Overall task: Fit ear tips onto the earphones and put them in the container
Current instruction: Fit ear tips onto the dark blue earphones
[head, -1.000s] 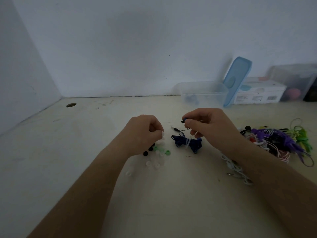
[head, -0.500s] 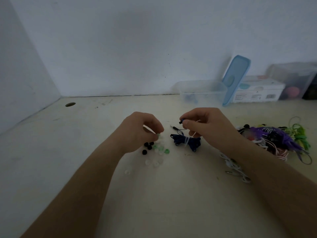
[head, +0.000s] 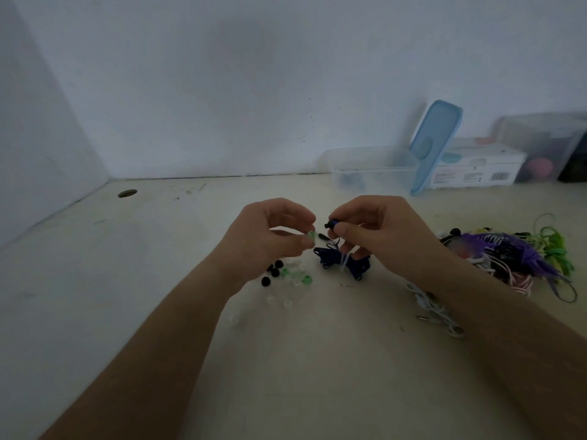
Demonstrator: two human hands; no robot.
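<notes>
My left hand pinches a small green ear tip between thumb and fingers, just above the table. My right hand pinches a dark blue earbud, its tip end pointing left toward the green ear tip, a short gap apart. The rest of these dark blue earphones lies as a tied cable bundle on the table below my right hand. Loose black, green and clear ear tips are scattered under my left hand. A clear plastic container stands open at the back.
A blue lid leans against the container. A white box and another clear bin stand behind it at the wall. A tangle of purple, green and pink earphones lies at right, white earphones under my right forearm.
My left hand has lifted from the pile of loose tips with a green ear tip and turned toward the earbud. My right hand has held the earbud nearly still.
</notes>
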